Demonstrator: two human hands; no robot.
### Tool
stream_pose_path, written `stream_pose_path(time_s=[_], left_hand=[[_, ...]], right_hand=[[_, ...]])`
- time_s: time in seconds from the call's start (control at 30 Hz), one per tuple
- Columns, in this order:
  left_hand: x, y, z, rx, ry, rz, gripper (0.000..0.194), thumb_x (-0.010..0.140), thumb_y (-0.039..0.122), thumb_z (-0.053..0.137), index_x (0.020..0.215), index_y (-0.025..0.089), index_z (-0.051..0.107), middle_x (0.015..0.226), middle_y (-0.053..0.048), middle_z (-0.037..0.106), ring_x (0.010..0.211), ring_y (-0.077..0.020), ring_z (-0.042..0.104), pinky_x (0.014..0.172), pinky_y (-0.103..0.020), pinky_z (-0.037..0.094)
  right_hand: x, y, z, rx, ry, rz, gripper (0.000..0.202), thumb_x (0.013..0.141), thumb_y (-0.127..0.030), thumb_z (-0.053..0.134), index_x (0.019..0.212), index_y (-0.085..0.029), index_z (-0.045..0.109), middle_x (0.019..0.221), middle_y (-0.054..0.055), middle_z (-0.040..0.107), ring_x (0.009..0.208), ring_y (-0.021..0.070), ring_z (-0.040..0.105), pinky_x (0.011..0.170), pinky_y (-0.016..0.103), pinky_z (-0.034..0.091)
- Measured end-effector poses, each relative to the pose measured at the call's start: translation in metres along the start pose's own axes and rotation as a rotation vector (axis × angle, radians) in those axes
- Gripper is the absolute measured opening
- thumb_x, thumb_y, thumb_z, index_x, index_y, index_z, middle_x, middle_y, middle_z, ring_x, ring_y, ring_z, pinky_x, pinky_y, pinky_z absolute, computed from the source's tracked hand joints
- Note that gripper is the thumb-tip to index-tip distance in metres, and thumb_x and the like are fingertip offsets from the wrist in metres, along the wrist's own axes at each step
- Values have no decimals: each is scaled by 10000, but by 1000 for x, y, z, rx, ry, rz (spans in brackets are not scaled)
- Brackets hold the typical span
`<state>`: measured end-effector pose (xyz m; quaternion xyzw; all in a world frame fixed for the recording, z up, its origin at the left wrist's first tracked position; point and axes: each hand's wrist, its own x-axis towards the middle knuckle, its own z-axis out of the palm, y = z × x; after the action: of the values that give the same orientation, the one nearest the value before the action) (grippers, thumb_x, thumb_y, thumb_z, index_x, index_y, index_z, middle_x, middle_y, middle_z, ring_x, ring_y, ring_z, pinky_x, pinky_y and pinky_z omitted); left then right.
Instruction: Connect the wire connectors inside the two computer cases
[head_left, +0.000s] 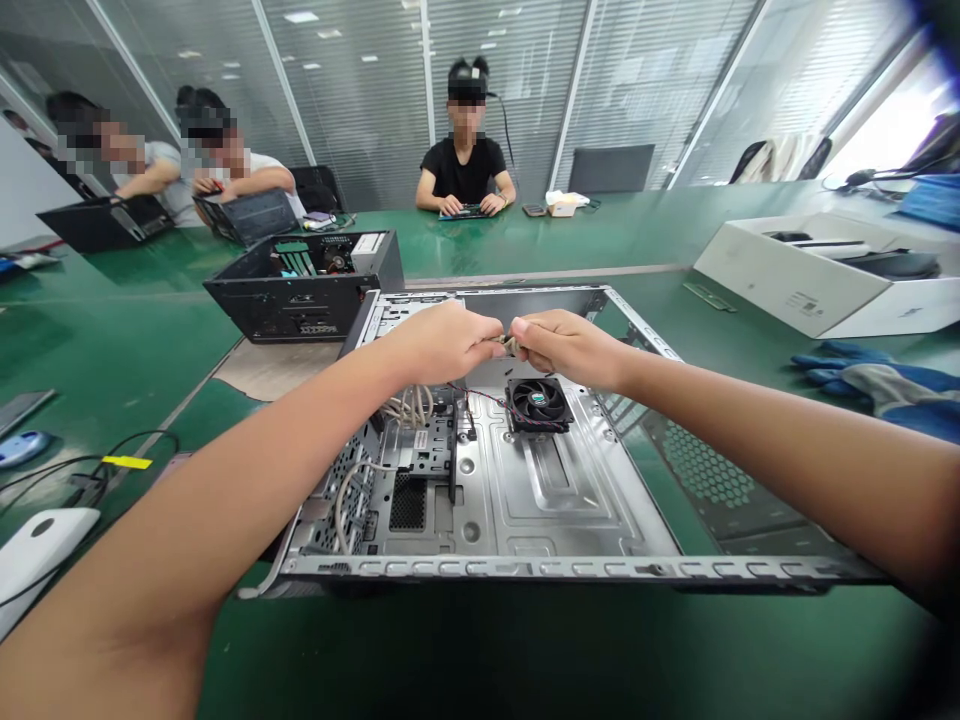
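Note:
My left hand (452, 338) and my right hand (564, 346) meet above an open computer case (480, 567) that lies flat on the table. Both are closed, fingers pinching a short stretch of beige cable (511, 345) between them; its ends are hidden. Below my right hand, a black cooling fan (538, 405) with a thin dark wire rests on the bare metal floor of the case. Under my left wrist, a loop of beige cables (411, 408) hangs beside the metal drive bracket (435, 450).
Behind the case, to the left, stands another black computer case (300, 300). To the right are a white box (817, 285) and blue gloves (892, 390). A white device (45, 555) and black cables lie at left. Several people sit across the green table (637, 235).

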<state>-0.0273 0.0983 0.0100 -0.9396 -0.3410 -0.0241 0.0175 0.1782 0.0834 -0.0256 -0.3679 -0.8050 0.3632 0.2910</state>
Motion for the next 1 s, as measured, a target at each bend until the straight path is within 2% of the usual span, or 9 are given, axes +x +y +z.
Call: stream_pose_path(time_s=[0.2,0.37,0.57,0.73,0.87,1.0], left_hand=[[0,2,0,-10,8,-30,412,962,448,346,954,178,657,786,-94,661,679,-197,549,655,-324,300],[1,1,2,-11,8,-10,426,971,440,322,980,158,641,764,-97,642,675,-201,541,639,-324,287],[2,2,5,1,-10,-5,438,981,439,307,963,166,648,728,-82,626,645,-194,535,616,-320,281],[1,5,6,21,-42,3,453,983,463,299,944,178,649,657,-57,591,599,-173,512,586,-306,271],[1,5,5,24,-57,2,470,988,466,269,965,171,634,669,-63,597,593,-174,507,580,-307,274],[1,0,5,20,-63,-24,484,993,467,250,1023,159,623,742,-85,632,623,-179,526,580,-308,269]], right_hand=[[0,2,-1,52,-33,6,454,995,-561,347,713,-227,466,508,-66,349,486,114,292,500,284,284],[-1,0,-1,-12,23,-49,441,992,-526,406,679,-221,460,524,-53,389,529,118,358,541,283,322],[-1,1,-4,231,-73,113,454,1012,-524,380,712,-203,499,470,-82,315,452,96,256,463,261,240],[-1,-5,-14,404,-235,257,467,992,-538,431,696,-187,522,470,-86,252,466,101,315,484,250,306],[6,-9,-20,434,-314,329,461,1001,-522,411,717,-184,545,445,-81,259,468,113,342,502,252,347],[17,-9,-21,406,-303,319,474,986,-539,435,703,-178,554,436,-76,272,467,113,330,497,257,349]])
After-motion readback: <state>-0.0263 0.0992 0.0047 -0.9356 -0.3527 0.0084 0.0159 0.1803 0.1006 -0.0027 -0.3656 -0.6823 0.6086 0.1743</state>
